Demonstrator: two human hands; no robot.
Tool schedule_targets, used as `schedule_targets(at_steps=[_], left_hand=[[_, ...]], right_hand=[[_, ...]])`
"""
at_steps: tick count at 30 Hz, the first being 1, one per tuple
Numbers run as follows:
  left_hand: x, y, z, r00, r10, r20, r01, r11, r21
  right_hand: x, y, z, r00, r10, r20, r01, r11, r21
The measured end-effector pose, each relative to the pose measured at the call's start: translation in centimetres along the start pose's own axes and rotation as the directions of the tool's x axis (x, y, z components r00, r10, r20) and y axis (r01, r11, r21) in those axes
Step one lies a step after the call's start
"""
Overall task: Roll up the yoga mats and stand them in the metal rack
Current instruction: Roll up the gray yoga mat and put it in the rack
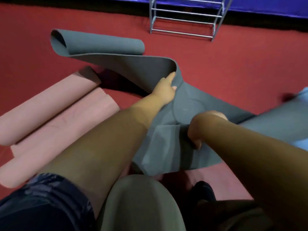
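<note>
Obs: left grip (165, 91) pinches a fold of grey yoga mat (103, 45); right grip (198, 130) clutches its near end. Likely straightening it before rolling. Beyond both grips, metal rack (185, 19).

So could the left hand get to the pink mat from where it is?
Probably yes. The left hand grips a fold of the grey mat, so it must let go first. After that, the pink mat lies on the floor close on its left, with nothing between.
</note>
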State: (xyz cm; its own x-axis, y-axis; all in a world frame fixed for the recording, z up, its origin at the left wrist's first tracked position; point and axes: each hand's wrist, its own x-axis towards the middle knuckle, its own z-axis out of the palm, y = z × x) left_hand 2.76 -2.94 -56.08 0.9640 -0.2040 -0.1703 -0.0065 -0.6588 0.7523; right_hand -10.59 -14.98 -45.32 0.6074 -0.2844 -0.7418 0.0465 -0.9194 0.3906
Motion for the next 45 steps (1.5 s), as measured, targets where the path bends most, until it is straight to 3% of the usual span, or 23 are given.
schedule_targets(at_steps=[4, 10, 14, 18, 21, 24, 29, 33, 35, 38, 40, 43, 45], left_hand=[[-0.6, 3.5, 3.4, 0.982, 0.128, 0.137, -0.139, 0.987, 0.078], [-1.0, 3.8, 2.2, 0.968, 0.183, 0.171, -0.195, 0.979, 0.059], [-1.1, 1.7, -1.6, 0.992, 0.105, -0.075, -0.101, 0.993, 0.06], [-1.2, -0.2, -6.2, 0.921, -0.151, -0.358, 0.178, 0.983, 0.042], [-2.1, -0.7, -7.6, 0.91, -0.371, -0.186, 0.415, 0.823, 0.389], [-3.6, -0.7, -7.8, 0.902, -0.419, 0.1, 0.284, 0.753, 0.594], [-6.9, 2.9, -8.7, 0.838, -0.345, 0.424, -0.033, 0.742, 0.669], [-9.8, 5.9, -9.8, 0.733, -0.464, 0.498, 0.06, 0.773, 0.632], [-11.0, 7.9, -10.2, 0.695, -0.484, 0.531, 0.01, 0.746, 0.666], [-13.1, 10.7, -10.5, 0.797, -0.413, 0.441, -0.088, 0.643, 0.761], [-14.5, 12.3, -11.0, 0.858, -0.352, 0.374, -0.081, 0.627, 0.775], [-17.3, 14.2, -12.3, 0.921, -0.256, 0.294, -0.087, 0.601, 0.795], [-19.6, 15.2, -13.0, 0.969, -0.145, 0.2, -0.098, 0.518, 0.849]], right_hand=[[0.8, 1.7, 2.2, 0.997, -0.075, 0.025, 0.074, 0.997, 0.011], [1.9, 1.4, 2.6, 0.984, -0.138, 0.111, 0.123, 0.983, 0.134], [1.4, -0.2, 2.4, 0.984, -0.172, -0.038, 0.176, 0.962, 0.207], [1.0, -2.5, 3.0, 0.944, -0.183, -0.273, 0.272, 0.902, 0.336], [0.5, -3.1, 3.0, 0.9, -0.149, -0.411, 0.299, 0.895, 0.33], [-0.2, -2.3, 2.2, 0.871, -0.13, -0.474, 0.29, 0.914, 0.283], [-1.2, -1.1, 1.1, 0.861, -0.14, -0.489, 0.279, 0.934, 0.222], [-2.6, -0.6, 1.1, 0.825, -0.15, -0.544, 0.305, 0.93, 0.205], [-3.7, -0.1, 1.1, 0.812, -0.155, -0.563, 0.311, 0.93, 0.193], [-5.6, 1.1, 0.3, 0.793, -0.172, -0.585, 0.32, 0.934, 0.159], [-7.0, 2.3, -0.4, 0.771, -0.21, -0.601, 0.355, 0.925, 0.132], [-9.2, 5.0, -1.2, 0.764, -0.358, -0.536, 0.491, 0.862, 0.125], [-10.5, 7.5, -1.5, 0.786, -0.409, -0.464, 0.529, 0.833, 0.161]])
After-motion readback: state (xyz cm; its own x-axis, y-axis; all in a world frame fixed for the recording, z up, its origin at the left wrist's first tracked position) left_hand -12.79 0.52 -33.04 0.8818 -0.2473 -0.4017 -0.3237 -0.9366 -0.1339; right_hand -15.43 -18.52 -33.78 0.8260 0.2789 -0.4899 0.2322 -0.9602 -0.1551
